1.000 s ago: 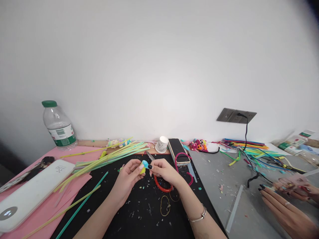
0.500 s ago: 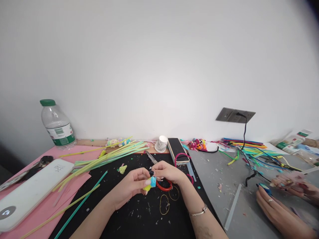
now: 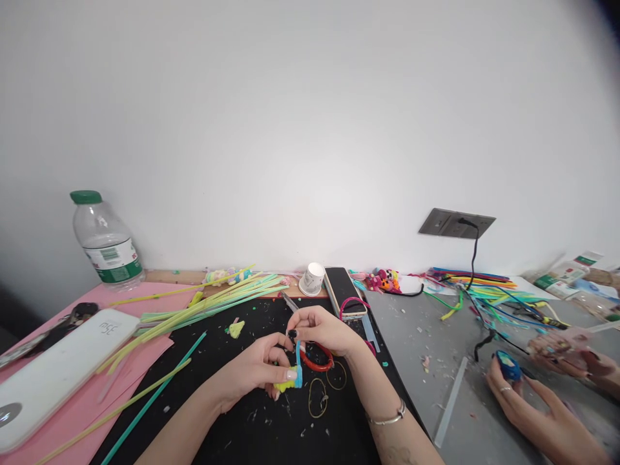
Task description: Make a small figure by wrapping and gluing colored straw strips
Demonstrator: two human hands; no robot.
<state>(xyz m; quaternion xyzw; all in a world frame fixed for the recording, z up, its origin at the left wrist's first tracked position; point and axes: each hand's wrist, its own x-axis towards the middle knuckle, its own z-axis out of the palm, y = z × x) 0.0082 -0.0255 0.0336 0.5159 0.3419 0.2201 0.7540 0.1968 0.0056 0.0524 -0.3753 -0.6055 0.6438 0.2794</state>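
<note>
My left hand [image 3: 249, 373] is closed on a small fuzzy piece, yellow wound with blue pipe cleaner [image 3: 289, 381], held low over a black mat [image 3: 271, 433]. From its right side a blue pipe cleaner strand [image 3: 298, 356] stands up. The thumb and fingers of my right hand [image 3: 322, 330] pinch that strand near its upper end. Behind and beneath my right hand lie red-handled scissors [image 3: 318, 365], partly covered. Two thin rubber bands [image 3: 317, 397] rest on the mat just right of the piece. A pale yellow fuzzy scrap [image 3: 236, 329] lies beyond my left hand.
Left are yellow and green pipe cleaners [image 3: 194, 303], a white power bank [image 3: 62, 381] and a bottle [image 3: 106, 245]. A paper cup [image 3: 312, 279] and phone [image 3: 345, 292] stand by the wall. At right, another person's hands [image 3: 537, 407] hold a blue object [image 3: 508, 366].
My left hand has lowered the piece slightly, and my right hand has drawn the blue strand up from it, so a length now shows between them. The other person's blue object has shifted left.
</note>
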